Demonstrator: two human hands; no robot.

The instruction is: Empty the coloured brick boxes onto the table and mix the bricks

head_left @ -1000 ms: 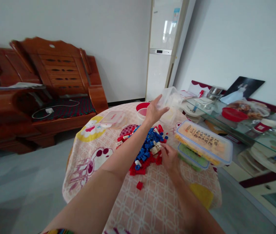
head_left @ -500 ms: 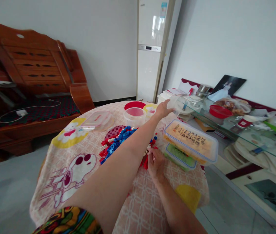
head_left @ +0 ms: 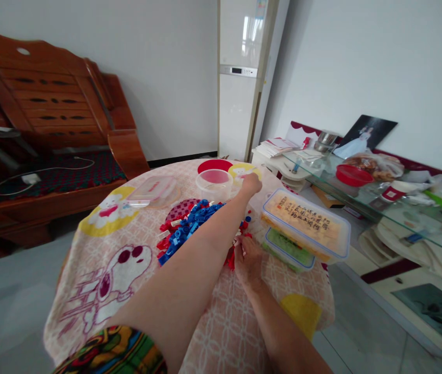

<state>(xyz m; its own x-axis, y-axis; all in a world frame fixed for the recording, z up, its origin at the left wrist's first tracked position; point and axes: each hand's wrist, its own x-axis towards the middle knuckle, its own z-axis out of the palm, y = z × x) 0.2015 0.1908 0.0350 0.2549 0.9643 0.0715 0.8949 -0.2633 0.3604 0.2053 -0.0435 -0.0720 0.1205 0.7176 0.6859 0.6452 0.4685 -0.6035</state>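
My left arm stretches across the round table, and my left hand (head_left: pixel 251 184) is curled into a fist at its far side, just right of a clear round tub (head_left: pixel 213 183) and a red lid (head_left: pixel 212 165). Whether the fist holds anything is hidden. A heap of blue and red bricks (head_left: pixel 188 224) lies mid-table under my forearm. My right hand (head_left: pixel 246 257) rests at the heap's right edge with its fingers curled into the red bricks, beside two stacked lidded boxes (head_left: pixel 306 222).
The table wears a cartoon-print cloth (head_left: pixel 115 259). A flat clear lid (head_left: pixel 153 189) lies at its far left. A cluttered glass shelf (head_left: pixel 380 205) stands to the right, a wooden sofa (head_left: pixel 49 124) to the left and a white tower unit (head_left: pixel 240 78) at the back.
My left hand held a clear plastic piece up and carried it right toward the glass shelf; now it is lower, fisted at the table, and the piece no longer shows. The view shifted.
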